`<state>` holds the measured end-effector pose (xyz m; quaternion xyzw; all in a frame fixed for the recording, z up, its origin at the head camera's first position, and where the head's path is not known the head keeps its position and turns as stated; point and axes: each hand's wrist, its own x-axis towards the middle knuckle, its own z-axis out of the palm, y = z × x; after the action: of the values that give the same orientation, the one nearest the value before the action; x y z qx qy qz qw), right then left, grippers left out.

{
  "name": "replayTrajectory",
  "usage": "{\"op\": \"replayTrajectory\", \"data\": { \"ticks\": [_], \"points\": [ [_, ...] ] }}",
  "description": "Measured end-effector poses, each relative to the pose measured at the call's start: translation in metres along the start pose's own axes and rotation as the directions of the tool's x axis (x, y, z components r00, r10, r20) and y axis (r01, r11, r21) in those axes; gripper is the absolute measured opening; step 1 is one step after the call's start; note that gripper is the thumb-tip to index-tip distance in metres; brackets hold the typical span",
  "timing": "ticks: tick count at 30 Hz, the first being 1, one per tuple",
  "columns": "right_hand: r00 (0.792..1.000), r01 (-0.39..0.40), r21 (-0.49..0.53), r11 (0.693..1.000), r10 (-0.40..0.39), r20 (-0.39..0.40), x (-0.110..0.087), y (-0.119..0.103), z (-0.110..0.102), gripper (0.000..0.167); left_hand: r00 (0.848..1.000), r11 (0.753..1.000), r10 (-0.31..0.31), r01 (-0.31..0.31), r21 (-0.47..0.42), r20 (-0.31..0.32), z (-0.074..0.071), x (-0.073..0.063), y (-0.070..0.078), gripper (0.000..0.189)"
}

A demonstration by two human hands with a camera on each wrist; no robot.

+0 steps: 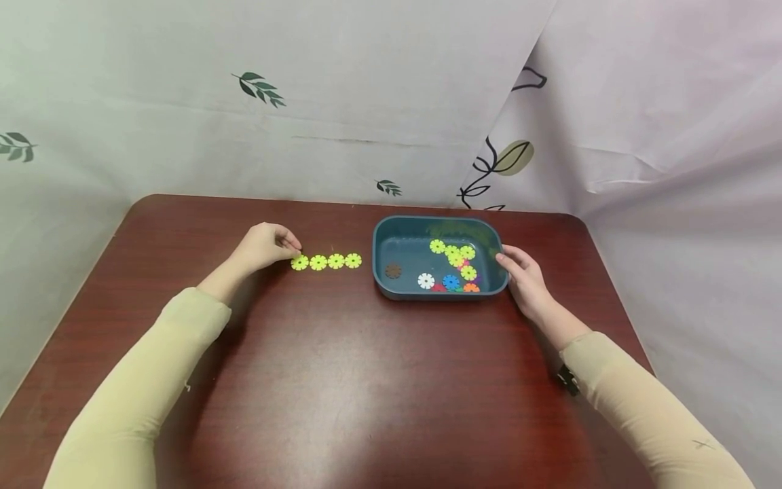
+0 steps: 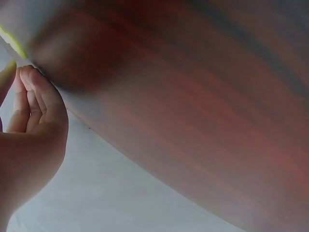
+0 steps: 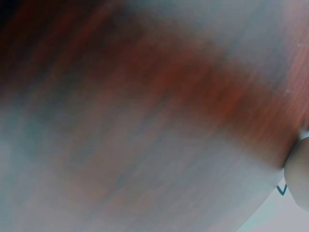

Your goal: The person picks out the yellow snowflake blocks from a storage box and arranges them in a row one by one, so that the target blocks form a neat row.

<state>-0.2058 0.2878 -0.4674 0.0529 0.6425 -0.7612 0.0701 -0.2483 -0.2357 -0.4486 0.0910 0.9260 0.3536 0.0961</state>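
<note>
Thumb and fingertips sit close together in the left grip, touching the yellow flower disc at the row's nine o'clock end; whether they pinch it, I can't tell! Three more yellow discs string out towards three o'clock, flat on the brown surface. Right grip now: thumb over the rim, fingers outside, holding the blue tub at its three o'clock end. Inside, yellow pieces run from twelve round to four, brown piece between eight and nine, white piece and blue piece either side of six.
</note>
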Motion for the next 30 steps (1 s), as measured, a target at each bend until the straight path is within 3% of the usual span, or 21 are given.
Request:
{"op": "replayTrajectory", "data": {
  "ticks": [6,13,22,30],
  "points": [
    [1.0,0.003,0.003,1.0,-0.003,0.0,0.001,-0.001,0.002,0.013,0.999,0.999,0.031,-0.032,-0.019,-0.032,-0.003,0.011,0.013,0.012],
    [1.0,0.006,0.017,1.0,-0.006,-0.002,0.0,-0.001,0.002,0.014,0.995,0.996,0.08,-0.083,-0.04,-0.067,0.002,0.028,0.049,0.015],
    [1.0,0.008,0.01,1.0,-0.008,-0.005,0.001,0.001,0.002,0.014,0.987,0.981,0.162,-0.163,-0.107,-0.019,0.019,0.05,0.107,0.017],
    [1.0,-0.001,-0.01,1.0,0.001,-0.007,0.001,0.0,0.001,0.013,0.969,0.96,0.244,-0.236,-0.15,0.042,0.047,0.067,0.147,0.015]
  ]
}}
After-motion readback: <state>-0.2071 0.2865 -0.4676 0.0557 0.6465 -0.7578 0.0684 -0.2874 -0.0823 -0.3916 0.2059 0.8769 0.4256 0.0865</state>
